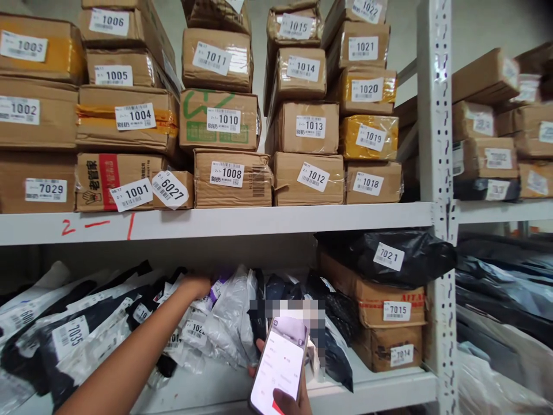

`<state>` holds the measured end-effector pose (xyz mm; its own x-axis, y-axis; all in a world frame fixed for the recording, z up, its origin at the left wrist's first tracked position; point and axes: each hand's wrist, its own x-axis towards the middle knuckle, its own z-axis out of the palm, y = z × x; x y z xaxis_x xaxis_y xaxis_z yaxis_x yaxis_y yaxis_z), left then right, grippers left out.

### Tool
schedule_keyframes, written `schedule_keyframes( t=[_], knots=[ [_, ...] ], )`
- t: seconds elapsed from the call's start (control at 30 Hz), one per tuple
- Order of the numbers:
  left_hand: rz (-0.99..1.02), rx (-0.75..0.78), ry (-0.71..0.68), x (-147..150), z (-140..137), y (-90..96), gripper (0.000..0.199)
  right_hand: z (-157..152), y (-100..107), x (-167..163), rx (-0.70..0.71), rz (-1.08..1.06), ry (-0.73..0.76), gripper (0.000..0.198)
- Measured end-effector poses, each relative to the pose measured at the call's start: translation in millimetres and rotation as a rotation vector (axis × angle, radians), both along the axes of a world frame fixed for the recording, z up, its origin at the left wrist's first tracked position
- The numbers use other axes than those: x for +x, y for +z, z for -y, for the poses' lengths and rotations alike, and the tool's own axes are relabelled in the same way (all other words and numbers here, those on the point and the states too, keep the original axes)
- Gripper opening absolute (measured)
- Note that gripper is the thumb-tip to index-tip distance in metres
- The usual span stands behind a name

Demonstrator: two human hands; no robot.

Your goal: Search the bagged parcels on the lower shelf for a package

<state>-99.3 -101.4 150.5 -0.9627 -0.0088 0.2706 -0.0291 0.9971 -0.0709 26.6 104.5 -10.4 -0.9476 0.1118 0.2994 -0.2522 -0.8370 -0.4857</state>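
Overhead, the white shelf (pixel 259 222) carries stacked numbered cardboard boxes (pixel 224 121); below it, on the right, more boxes (pixel 389 311) sit under a black bag labelled 7021 (pixel 389 253). Soft plastic mail bags (pixel 224 323) fill the lower level from left to centre. I see my left hand (pixel 196 285) reaching far into these bags, touching them; I cannot tell its grip. My right hand (pixel 287 400), near, is closed around a phone (pixel 279 366), screen lit.

Lower shelf (pixel 380 392) packed with mailer bags (pixel 224 323); bare strip along front edge
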Motion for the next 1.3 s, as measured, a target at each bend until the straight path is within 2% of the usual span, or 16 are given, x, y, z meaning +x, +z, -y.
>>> schedule_keyframes(
  t=[0.17, 0.27, 0.33, 0.4, 0.5, 0.57, 0.67, 0.73, 0.83, 0.93, 1.0, 1.07, 1.13, 1.23, 1.3],
  knots=[
    [-0.064, -0.042, -0.006, 19, -11, 8.3, 0.033, -5, 4, 7, 0.012, 0.048, 0.009, 0.089],
    [-0.213, -0.054, -0.031, 40, -33, 21.8, 0.042, -6, 5, 8, -0.017, 0.056, -0.015, 0.094],
    [-0.276, -0.051, -0.142, 55, -55, 30.5, 0.045, -6, 3, 7, -0.04, 0.048, -0.039, 0.094],
    [-0.207, -0.057, -0.351, 68, -77, 34.5, 0.033, -7, 2, 8, -0.032, 0.039, -0.05, 0.088],
    [-0.048, -0.092, -0.613, 77, -101, 28.8, 0.018, -14, 2, 14, 0.009, 0.049, -0.046, 0.083],
    [0.008, -0.088, -0.679, 76, -109, 21.6, 0.024, -20, 3, 19, 0.016, 0.058, -0.043, 0.087],
    [0.128, 0.006, -0.685, 74, -115, 16.6, 0.041, -27, 5, 24, 0.005, 0.053, -0.029, 0.09],
    [0.239, 0.084, -0.654, 74, -119, 19.8, 0.047, -30, 4, 25, -0.002, 0.056, -0.014, 0.092],
    [0.253, 0.098, -0.528, 74, -126, 29.6, 0.063, -29, 1, 26, 0.001, 0.055, 0.008, 0.105],
    [0.173, 0.043, -0.404, 72, -129, 37.0, 0.048, -30, -3, 26, -0.005, 0.045, 0.013, 0.108],
    [0.219, 0.02, -0.447, 68, -126, 38.6, 0.041, -31, -6, 27, -0.015, 0.041, 0.013, 0.104],
    [0.307, 0.011, -0.549, 64, -120, 37.0, 0.037, -32, -5, 27, -0.001, 0.022, 0.019, 0.096],
    [0.357, 0.015, -0.636, 61, -113, 32.5, 0.049, -30, -1, 27, 0.023, -0.02, 0.029, 0.087],
    [0.27, 0.104, -0.683, 58, -104, 22.8, 0.059, -19, 11, 26, 0.084, -0.026, 0.1, 0.086],
    [0.166, 0.167, -0.662, 58, -100, 16.5, 0.047, -7, 17, 24, 0.1, 0.011, 0.125, 0.099]
  ],
)
